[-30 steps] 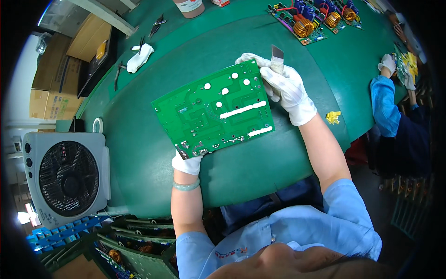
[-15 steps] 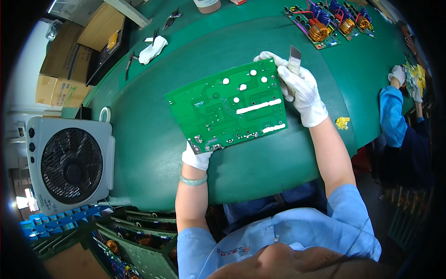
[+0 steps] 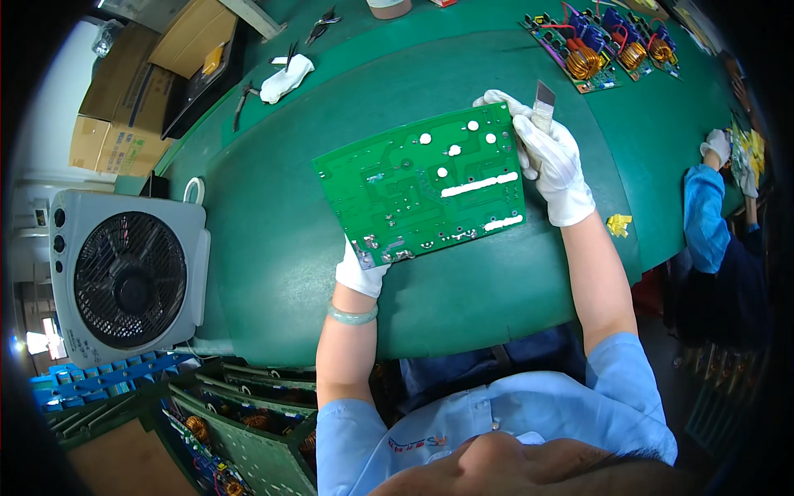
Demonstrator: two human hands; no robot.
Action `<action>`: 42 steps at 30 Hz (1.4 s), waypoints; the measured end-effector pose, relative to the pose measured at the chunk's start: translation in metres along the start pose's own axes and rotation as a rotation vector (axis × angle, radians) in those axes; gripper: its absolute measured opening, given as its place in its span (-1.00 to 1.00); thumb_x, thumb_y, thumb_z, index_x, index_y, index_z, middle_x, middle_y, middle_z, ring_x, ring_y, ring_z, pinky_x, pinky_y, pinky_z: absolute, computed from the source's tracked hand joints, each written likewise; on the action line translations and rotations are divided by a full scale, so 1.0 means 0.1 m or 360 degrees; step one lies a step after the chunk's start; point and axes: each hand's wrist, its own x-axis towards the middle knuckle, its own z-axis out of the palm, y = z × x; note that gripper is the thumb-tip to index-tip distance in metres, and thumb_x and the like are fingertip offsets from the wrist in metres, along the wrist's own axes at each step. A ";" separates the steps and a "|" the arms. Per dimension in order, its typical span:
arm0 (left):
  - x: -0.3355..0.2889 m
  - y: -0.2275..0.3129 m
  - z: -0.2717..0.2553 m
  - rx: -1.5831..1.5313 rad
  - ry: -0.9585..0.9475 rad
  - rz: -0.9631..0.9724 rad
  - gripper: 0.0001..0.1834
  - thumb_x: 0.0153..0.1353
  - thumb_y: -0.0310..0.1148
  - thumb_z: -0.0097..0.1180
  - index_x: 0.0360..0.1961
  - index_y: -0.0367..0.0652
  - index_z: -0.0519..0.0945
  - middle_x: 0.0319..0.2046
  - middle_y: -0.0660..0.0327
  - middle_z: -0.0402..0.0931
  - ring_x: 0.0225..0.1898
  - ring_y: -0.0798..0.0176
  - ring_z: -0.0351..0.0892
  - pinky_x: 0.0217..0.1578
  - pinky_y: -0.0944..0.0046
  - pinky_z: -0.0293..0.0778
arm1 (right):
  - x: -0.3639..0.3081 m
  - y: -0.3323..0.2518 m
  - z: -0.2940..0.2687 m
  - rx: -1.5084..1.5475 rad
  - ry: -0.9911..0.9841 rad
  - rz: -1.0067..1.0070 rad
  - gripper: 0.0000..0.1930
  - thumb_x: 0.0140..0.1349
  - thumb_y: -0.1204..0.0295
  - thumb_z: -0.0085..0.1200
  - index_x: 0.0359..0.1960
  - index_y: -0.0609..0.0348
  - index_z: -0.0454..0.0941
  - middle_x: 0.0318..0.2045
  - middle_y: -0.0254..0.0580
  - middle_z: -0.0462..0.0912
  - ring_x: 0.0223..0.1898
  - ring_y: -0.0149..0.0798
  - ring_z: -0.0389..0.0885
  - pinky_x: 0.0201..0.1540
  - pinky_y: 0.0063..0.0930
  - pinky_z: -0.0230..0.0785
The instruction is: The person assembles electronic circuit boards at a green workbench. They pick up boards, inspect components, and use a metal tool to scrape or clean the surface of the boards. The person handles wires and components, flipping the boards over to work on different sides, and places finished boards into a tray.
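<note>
A green circuit board (image 3: 389,194) is held up over the table, its solder side facing me, with white round dots and two white strips on it. My left hand (image 3: 361,273), in a white glove, grips the board's lower left corner from beneath; its fingers are hidden behind the board. The gloved right hand (image 3: 556,169) holds the board's upper right edge. A flat metal blade with a wrapped handle (image 3: 542,112) sticks up from that same hand, tucked between thumb and fingers.
A grey box fan (image 3: 132,281) stands at the left, below cardboard boxes (image 3: 124,124). Cutters (image 3: 324,25) and a white glove (image 3: 287,78) lie at the back left. Populated boards (image 3: 583,62) sit far right, near a co-worker's sleeve (image 3: 705,211). Yellow tape scraps (image 3: 619,225) lie right.
The board and both hands appear slightly farther right in the picture, as does much of the table scene. Both hands keep their hold on the board.
</note>
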 end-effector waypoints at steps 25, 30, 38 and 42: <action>-0.02 -0.02 0.04 -0.0028 0.0066 -0.0055 -0.44 0.53 0.01 -0.28 0.30 -0.14 0.43 0.18 0.03 0.52 0.12 0.01 0.59 0.06 -0.08 0.62 | 0.06 0.07 -0.04 -0.0040 0.0045 -0.0007 -0.51 0.42 0.20 0.10 0.27 0.24 0.51 -0.55 -0.56 0.42 -0.60 -0.68 0.23 -0.63 -0.72 -0.01; 0.01 -0.03 0.00 -0.0062 0.0040 -0.0082 -0.44 0.53 0.01 -0.28 0.30 -0.14 0.44 0.18 0.03 0.52 0.12 0.02 0.59 0.06 -0.09 0.62 | 0.06 0.06 -0.03 -0.0025 0.0046 0.0004 -0.52 0.43 0.21 0.10 0.27 0.23 0.52 -0.55 -0.56 0.42 -0.60 -0.68 0.24 -0.63 -0.72 0.00; -0.03 0.01 0.07 -0.0001 0.0059 -0.0074 -0.46 0.54 -0.04 -0.30 0.30 -0.16 0.44 0.17 0.04 0.53 0.11 0.03 0.61 0.04 -0.05 0.63 | 0.05 0.09 -0.05 -0.0056 0.0109 0.0052 -0.53 0.43 0.21 0.09 0.27 0.22 0.52 -0.55 -0.56 0.42 -0.60 -0.68 0.25 -0.63 -0.72 0.00; -0.08 0.03 0.15 0.0006 0.0082 -0.0063 -0.48 0.54 -0.07 -0.30 0.30 -0.16 0.44 0.17 0.03 0.53 0.11 0.04 0.61 0.04 -0.04 0.64 | 0.07 0.11 -0.05 -0.0039 0.0060 0.0000 -0.52 0.44 0.21 0.07 0.29 0.21 0.51 -0.55 -0.56 0.42 -0.60 -0.68 0.24 -0.64 -0.72 -0.01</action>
